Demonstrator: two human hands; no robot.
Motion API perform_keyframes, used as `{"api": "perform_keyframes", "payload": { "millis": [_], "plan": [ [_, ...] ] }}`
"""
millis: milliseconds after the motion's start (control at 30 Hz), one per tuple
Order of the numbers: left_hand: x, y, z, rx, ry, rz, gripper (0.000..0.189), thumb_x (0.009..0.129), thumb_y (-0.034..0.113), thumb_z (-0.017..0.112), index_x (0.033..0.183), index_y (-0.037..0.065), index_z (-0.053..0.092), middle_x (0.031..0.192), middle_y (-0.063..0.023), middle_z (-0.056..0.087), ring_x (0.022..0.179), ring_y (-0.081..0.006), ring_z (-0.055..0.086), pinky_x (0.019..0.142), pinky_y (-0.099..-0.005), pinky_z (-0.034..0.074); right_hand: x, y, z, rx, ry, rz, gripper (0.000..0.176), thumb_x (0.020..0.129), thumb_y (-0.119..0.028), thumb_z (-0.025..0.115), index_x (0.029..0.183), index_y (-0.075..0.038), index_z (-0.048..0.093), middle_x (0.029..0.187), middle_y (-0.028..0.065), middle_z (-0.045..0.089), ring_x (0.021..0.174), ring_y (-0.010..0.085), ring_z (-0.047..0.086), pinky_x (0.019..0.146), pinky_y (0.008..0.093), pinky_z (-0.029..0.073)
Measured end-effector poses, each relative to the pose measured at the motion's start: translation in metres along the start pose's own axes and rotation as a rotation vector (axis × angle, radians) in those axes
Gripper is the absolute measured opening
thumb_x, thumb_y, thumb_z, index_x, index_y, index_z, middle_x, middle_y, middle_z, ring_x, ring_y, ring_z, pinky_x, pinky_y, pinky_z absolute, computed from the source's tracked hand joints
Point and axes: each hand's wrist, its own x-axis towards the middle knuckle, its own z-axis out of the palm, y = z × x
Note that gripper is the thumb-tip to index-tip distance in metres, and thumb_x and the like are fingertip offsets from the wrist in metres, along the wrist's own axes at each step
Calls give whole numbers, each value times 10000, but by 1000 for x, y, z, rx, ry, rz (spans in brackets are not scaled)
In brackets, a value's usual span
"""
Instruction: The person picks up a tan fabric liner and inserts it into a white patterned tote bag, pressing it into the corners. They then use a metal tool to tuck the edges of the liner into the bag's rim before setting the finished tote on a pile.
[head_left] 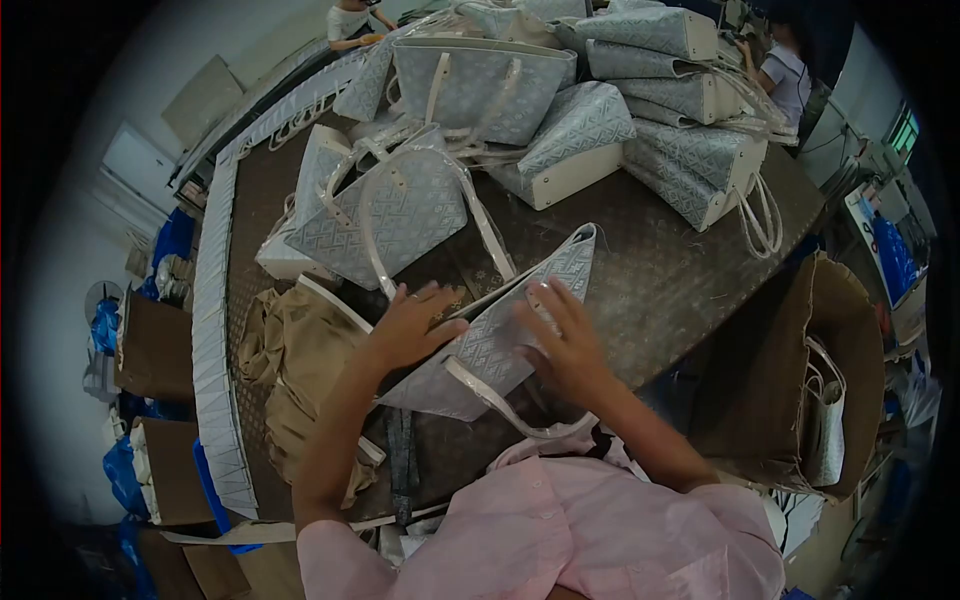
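A silver patterned handbag (pixel 484 335) lies in front of me near the table's edge, one pale handle raised behind it and the other hanging towards me. My left hand (pixel 415 325) rests at the bag's upper edge with its fingers spread. On the bag's patterned side, to the right, is my right hand (pixel 562 335), its fingers apart and slightly blurred. Neither hand is wrapped round anything. Tan lining fabric (pixel 300 375) is bunched beside my left forearm. Just behind the hands stands another silver bag (pixel 385 220).
More silver bags (pixel 480 90) are heaped at the back of the brown table (pixel 670 290). At the right stands an open cardboard box (pixel 745 380) with a bag inside. Two people (pixel 785 80) are at the far side. Boxes (pixel 155 345) line the left.
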Motion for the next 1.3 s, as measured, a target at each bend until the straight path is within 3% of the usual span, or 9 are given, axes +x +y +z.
{"api": "perform_keyframes", "payload": {
  "millis": [33, 133, 267, 467, 667, 767, 1000, 1133, 1300],
  "plan": [
    [8, -7, 4, -405, -374, -239, 379, 875, 340, 570, 1136, 66, 581, 1024, -150, 634, 851, -257, 634, 714, -351, 484, 9, -3, 9, -66, -94, -178, 515, 739, -158, 661, 1212, -43, 492, 1186, 169, 499, 1107, 346, 469, 959, 439, 367],
    [21, -4, 20, -688, -240, -253, 384, 898, 388, 507, 932, 22, 617, 825, -204, 617, 741, -334, 615, 622, -436, 444, 14, 6, 30, -139, -147, -385, 501, 694, -156, 690, 1152, -36, 526, 1145, 145, 517, 1104, 341, 477, 984, 462, 351],
    [28, -10, 27, -343, -309, -343, 488, 906, 416, 483, 715, -15, 606, 667, -233, 572, 658, -408, 570, 601, -459, 423, 5, 15, 35, -88, -186, -422, 350, 675, -163, 709, 977, -57, 567, 968, 88, 546, 983, 274, 535, 978, 444, 359],
    [36, -57, 43, -246, -232, -504, 587, 891, 500, 467, 691, -37, 592, 687, -240, 583, 675, -405, 574, 622, -473, 420, 23, 0, 31, -91, -394, -475, 208, 708, -256, 642, 683, -83, 530, 723, 75, 540, 788, 243, 538, 685, 353, 412],
    [29, -63, 35, -178, -265, -653, 504, 893, 447, 497, 820, -38, 614, 767, -238, 597, 726, -387, 576, 656, -418, 430, -42, -45, -13, -64, -720, -513, 159, 749, -193, 578, 670, -79, 501, 669, 80, 553, 650, 241, 548, 605, 349, 423],
    [35, -19, 13, -276, -339, -514, 544, 873, 507, 492, 773, -10, 629, 734, -210, 612, 751, -385, 599, 671, -453, 453, -19, -38, -3, -79, -522, -331, 221, 756, -216, 640, 818, -29, 538, 684, 79, 545, 658, 233, 556, 604, 343, 433],
    [16, 11, 18, -114, -119, -341, 507, 811, 434, 599, 1166, 76, 545, 812, -149, 631, 780, -346, 599, 698, -406, 465, 20, -26, -13, -79, -610, -305, 218, 800, -273, 589, 791, -58, 558, 715, 107, 595, 720, 269, 607, 667, 363, 456],
    [10, 23, 11, 36, -123, -146, 794, 733, 494, 618, 1363, 103, 333, 1069, -114, 601, 1038, -294, 546, 930, -419, 385, 57, 6, -23, -118, -793, 173, 292, 857, -310, 570, 903, -22, 589, 876, 160, 631, 862, 369, 595, 746, 450, 452],
    [-69, 28, -31, 13, 438, -440, 675, 804, 435, 635, 1315, 52, 414, 1234, -135, 524, 1169, -257, 475, 998, -410, 342, 51, 19, -17, -150, -671, 69, 300, 861, -235, 589, 1062, -12, 598, 1003, 196, 611, 909, 365, 590, 787, 395, 451]
  ]
}}
